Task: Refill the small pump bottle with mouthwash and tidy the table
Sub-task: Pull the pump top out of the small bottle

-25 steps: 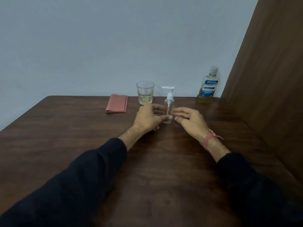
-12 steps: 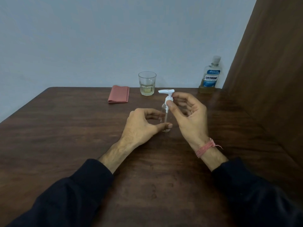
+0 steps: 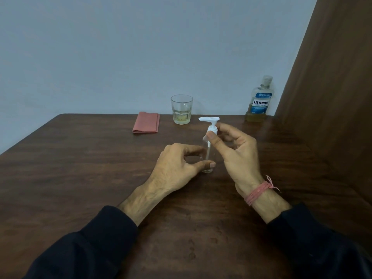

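The small clear pump bottle stands upright on the brown table, mid-centre. My left hand holds its lower body between thumb and fingers. My right hand pinches the white pump cap at the collar; the nozzle points left. The bottle looks empty. A mouthwash bottle with a blue label, low on yellowish liquid, stands capped at the back right. A glass with a little yellowish liquid stands at the back centre.
A folded pink cloth lies flat at the back, left of the glass. A brown wooden panel rises along the table's right side. A pale wall runs behind the table.
My hands drew the pump bottle nearer. My right hand rose from beside the bottle to pinch the pump collar. My left hand stays around the bottle's base.
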